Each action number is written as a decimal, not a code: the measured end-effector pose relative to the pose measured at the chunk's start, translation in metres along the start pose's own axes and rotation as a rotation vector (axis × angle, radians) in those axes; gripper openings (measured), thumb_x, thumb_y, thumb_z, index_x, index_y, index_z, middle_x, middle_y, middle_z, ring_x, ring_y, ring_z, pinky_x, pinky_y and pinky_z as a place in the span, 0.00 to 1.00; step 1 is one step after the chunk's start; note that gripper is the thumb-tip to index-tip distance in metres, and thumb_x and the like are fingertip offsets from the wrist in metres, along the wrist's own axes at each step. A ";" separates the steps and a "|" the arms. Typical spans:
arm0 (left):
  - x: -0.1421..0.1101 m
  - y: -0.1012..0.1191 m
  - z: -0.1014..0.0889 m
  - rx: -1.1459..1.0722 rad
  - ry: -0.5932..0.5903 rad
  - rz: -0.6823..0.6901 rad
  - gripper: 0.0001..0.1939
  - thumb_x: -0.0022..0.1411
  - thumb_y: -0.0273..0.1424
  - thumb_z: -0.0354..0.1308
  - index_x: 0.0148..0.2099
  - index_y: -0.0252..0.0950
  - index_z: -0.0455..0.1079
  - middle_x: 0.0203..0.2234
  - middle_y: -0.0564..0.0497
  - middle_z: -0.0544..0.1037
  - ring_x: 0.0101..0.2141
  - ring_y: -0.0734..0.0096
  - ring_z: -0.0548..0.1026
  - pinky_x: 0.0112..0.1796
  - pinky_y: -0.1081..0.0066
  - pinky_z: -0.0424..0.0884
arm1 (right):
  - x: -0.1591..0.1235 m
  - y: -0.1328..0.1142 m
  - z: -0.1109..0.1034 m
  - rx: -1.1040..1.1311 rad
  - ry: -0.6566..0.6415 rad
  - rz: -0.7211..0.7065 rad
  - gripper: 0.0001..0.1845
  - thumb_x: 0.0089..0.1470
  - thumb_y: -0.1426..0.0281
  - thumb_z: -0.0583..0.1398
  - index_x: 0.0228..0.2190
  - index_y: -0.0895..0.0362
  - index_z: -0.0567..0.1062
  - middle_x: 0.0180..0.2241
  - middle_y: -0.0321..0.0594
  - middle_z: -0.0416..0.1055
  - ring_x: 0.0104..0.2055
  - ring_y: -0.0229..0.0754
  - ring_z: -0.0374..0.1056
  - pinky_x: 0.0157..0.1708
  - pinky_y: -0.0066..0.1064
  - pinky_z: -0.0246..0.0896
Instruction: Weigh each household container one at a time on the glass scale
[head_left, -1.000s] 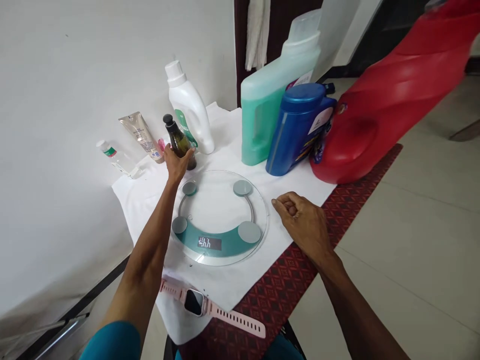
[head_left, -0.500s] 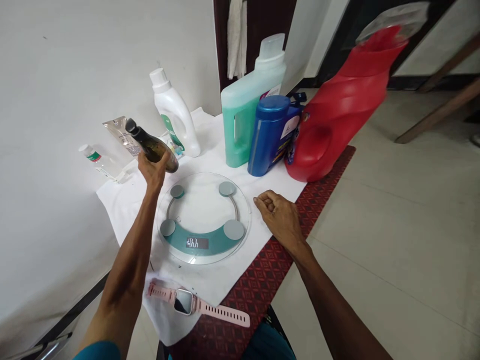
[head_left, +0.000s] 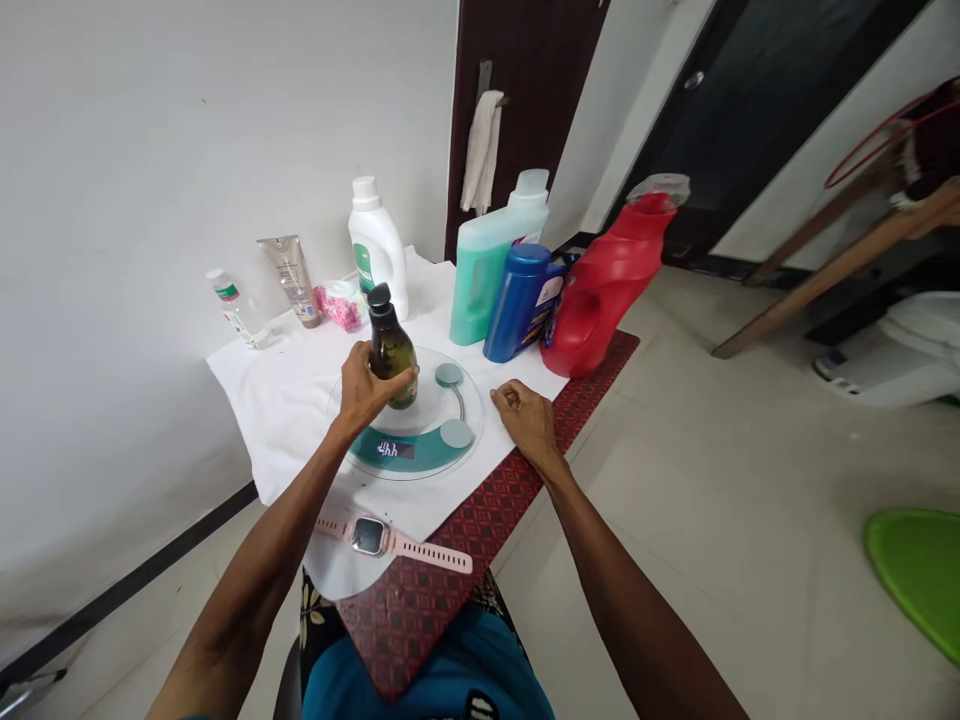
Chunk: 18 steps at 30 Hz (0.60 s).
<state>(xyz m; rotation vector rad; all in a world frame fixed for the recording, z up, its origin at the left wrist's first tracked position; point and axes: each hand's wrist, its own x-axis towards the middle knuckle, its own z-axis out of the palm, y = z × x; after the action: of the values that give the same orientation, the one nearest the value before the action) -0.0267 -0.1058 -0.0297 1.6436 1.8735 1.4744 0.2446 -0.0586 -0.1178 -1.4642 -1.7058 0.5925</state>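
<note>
My left hand point(head_left: 367, 389) is wrapped around a dark green bottle point(head_left: 392, 350) with a black cap. The bottle is upright at the round glass weighing scale point(head_left: 401, 455); whether its base touches the glass I cannot tell. Lit digits show on the scale's display point(head_left: 394, 450). Right of the scale, my right hand point(head_left: 525, 415) rests on the white cloth point(head_left: 450, 505) near its edge, fingers curled in and nothing visible in them. A pink smartwatch point(head_left: 368, 535) lies in front of the scale.
Behind the scale stand a white bottle point(head_left: 388, 255), a green jug point(head_left: 474, 275), a blue bottle point(head_left: 517, 310) and a red jug point(head_left: 600, 300). At the left are a clear bottle point(head_left: 244, 318), a beige tube point(head_left: 294, 280) and a pink packet point(head_left: 339, 306). A wall borders the left side.
My left hand has brought the dark bottle from the back left, where it was tilted, to upright over the scale. My right hand stays beside the scale. The camera view has shifted.
</note>
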 end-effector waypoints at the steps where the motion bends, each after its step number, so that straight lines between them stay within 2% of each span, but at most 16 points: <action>1: -0.003 0.000 0.001 0.015 -0.008 0.016 0.24 0.49 0.42 0.79 0.37 0.39 0.69 0.37 0.49 0.74 0.40 0.58 0.76 0.44 0.58 0.76 | 0.000 0.000 0.000 -0.004 0.001 -0.001 0.13 0.57 0.55 0.58 0.28 0.50 0.69 0.26 0.41 0.76 0.29 0.46 0.68 0.36 0.38 0.57; 5: -0.006 -0.002 0.004 0.043 -0.023 0.048 0.24 0.50 0.40 0.80 0.39 0.38 0.70 0.39 0.48 0.74 0.42 0.57 0.76 0.47 0.56 0.75 | -0.001 -0.002 0.001 -0.015 0.001 0.003 0.14 0.56 0.54 0.58 0.27 0.50 0.69 0.26 0.41 0.76 0.29 0.46 0.68 0.37 0.38 0.58; 8: -0.008 -0.005 0.005 0.017 -0.063 0.028 0.28 0.52 0.43 0.81 0.47 0.38 0.73 0.45 0.44 0.75 0.47 0.52 0.77 0.51 0.53 0.76 | -0.003 -0.003 0.001 -0.028 -0.004 0.002 0.15 0.56 0.53 0.58 0.27 0.50 0.69 0.26 0.41 0.76 0.29 0.46 0.67 0.37 0.38 0.59; 11: -0.012 -0.009 0.000 -0.083 -0.130 0.020 0.45 0.47 0.45 0.84 0.62 0.38 0.71 0.57 0.38 0.75 0.57 0.45 0.76 0.57 0.49 0.74 | -0.005 -0.005 0.000 -0.052 -0.007 -0.001 0.17 0.55 0.51 0.58 0.27 0.50 0.70 0.26 0.41 0.76 0.30 0.46 0.67 0.38 0.39 0.61; 14: -0.022 -0.016 -0.013 -0.167 -0.190 0.018 0.58 0.42 0.49 0.85 0.71 0.39 0.65 0.64 0.33 0.72 0.59 0.41 0.76 0.57 0.47 0.75 | -0.007 -0.007 -0.001 -0.071 -0.013 -0.003 0.18 0.55 0.49 0.58 0.28 0.50 0.70 0.26 0.41 0.76 0.31 0.46 0.67 0.39 0.39 0.62; 16: -0.030 -0.025 -0.026 -0.202 -0.188 0.000 0.58 0.46 0.51 0.83 0.72 0.40 0.64 0.64 0.33 0.72 0.57 0.43 0.77 0.55 0.49 0.77 | -0.008 -0.007 -0.001 -0.078 -0.012 0.004 0.19 0.55 0.48 0.58 0.28 0.50 0.71 0.27 0.41 0.76 0.31 0.46 0.66 0.38 0.39 0.62; 18: -0.036 -0.038 -0.042 -0.226 -0.161 -0.036 0.49 0.55 0.53 0.77 0.72 0.39 0.65 0.62 0.34 0.74 0.54 0.47 0.79 0.52 0.51 0.78 | -0.009 -0.007 0.000 -0.085 -0.007 0.015 0.19 0.54 0.48 0.58 0.28 0.51 0.71 0.27 0.41 0.76 0.30 0.45 0.66 0.37 0.39 0.61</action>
<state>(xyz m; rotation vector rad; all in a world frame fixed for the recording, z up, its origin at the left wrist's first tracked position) -0.0672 -0.1525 -0.0552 1.5635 1.5813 1.4334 0.2404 -0.0689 -0.1145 -1.5373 -1.7450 0.5400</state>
